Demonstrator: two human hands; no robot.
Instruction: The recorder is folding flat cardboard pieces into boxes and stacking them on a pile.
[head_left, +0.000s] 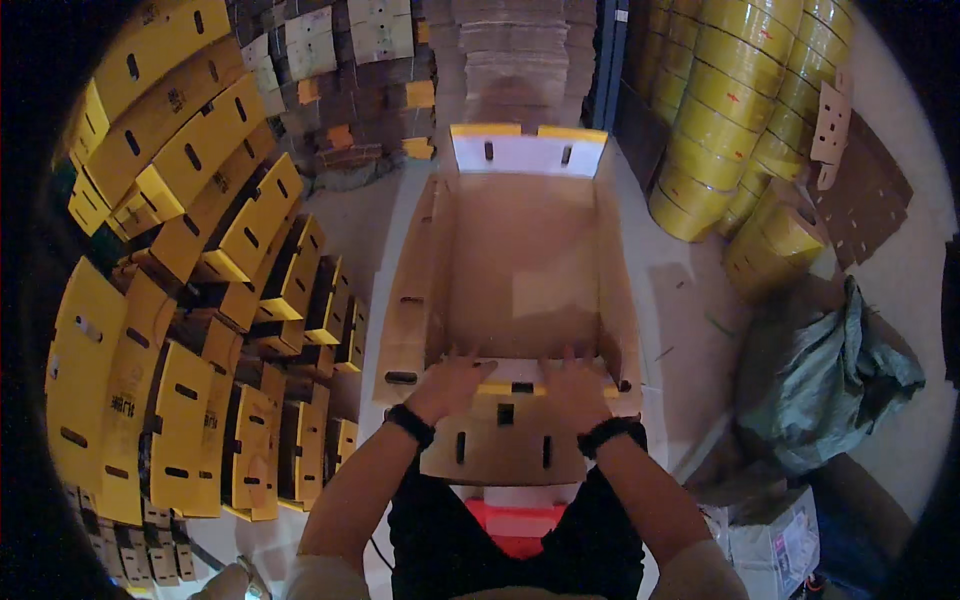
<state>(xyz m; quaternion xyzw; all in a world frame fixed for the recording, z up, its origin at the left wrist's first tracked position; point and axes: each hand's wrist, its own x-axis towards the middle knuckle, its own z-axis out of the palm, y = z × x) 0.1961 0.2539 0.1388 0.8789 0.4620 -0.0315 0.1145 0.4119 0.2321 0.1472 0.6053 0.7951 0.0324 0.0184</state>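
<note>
An open cardboard box (521, 262) lies before me, its brown inside showing and its far end wall white with a yellow top edge and two slots. At the near end, my left hand (454, 382) rests with fingers spread over the folded edge. My right hand (574, 382) lies on the same edge, a little to the right, fingers apart and pointing into the box. Between the hands and my body a brown slotted flap (504, 442) hangs towards my knees. Both wrists wear black bands. My fingertips are blurred against the box.
Stacked yellow and brown cardboard boxes (247, 232) stand at the left. Piles of flat cardboard (514, 60) rise beyond the box. On the right are columns of yellow tape rolls (739, 97), a loose roll (776, 240) and a green-grey sack (832, 382). A person's hand (225, 581) shows at the bottom left.
</note>
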